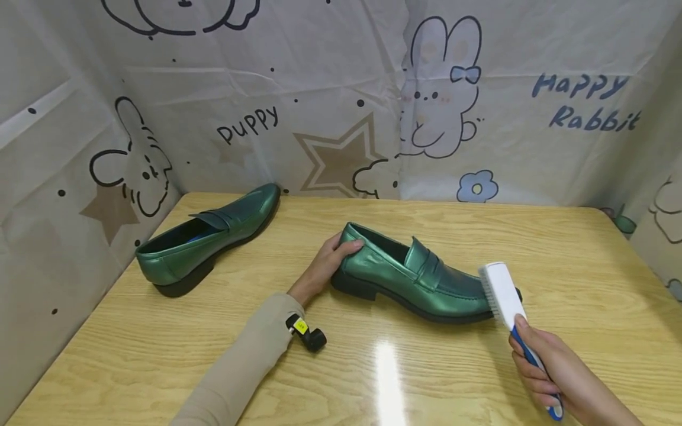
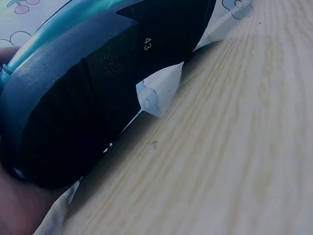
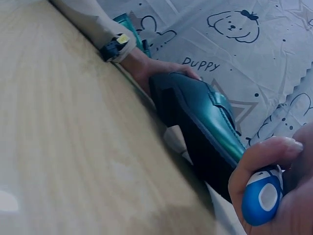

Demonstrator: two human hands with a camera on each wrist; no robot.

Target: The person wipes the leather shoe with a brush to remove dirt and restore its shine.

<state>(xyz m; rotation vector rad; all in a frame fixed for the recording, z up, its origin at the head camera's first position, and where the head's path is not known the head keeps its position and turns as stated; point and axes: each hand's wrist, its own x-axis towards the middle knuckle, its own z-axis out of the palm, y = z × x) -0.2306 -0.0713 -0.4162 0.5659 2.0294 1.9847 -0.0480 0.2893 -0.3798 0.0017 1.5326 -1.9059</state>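
A metallic green loafer [image 1: 394, 272] points its toe to the right near the middle of the table. My left hand [image 1: 323, 263] grips it by the heel, thumb over the back rim. The left wrist view shows the black sole [image 2: 98, 93], tilted toward the camera and marked 43. In my right hand [image 1: 554, 361] is a white and blue brush [image 1: 503, 293], fingers wrapped round its handle. The bristles face left, right at the loafer's toe, and the brush head covers part of the toe. The handle's blue end [image 3: 261, 198] shows in the right wrist view.
A second green loafer [image 1: 208, 239] stands at the back left, near the table's left edge. Light cloth [image 1: 341, 100] printed with cartoon animals hangs behind and beside the wooden table [image 1: 256, 378]. A small black camera [image 1: 308, 334] is strapped at the left sleeve's cuff.
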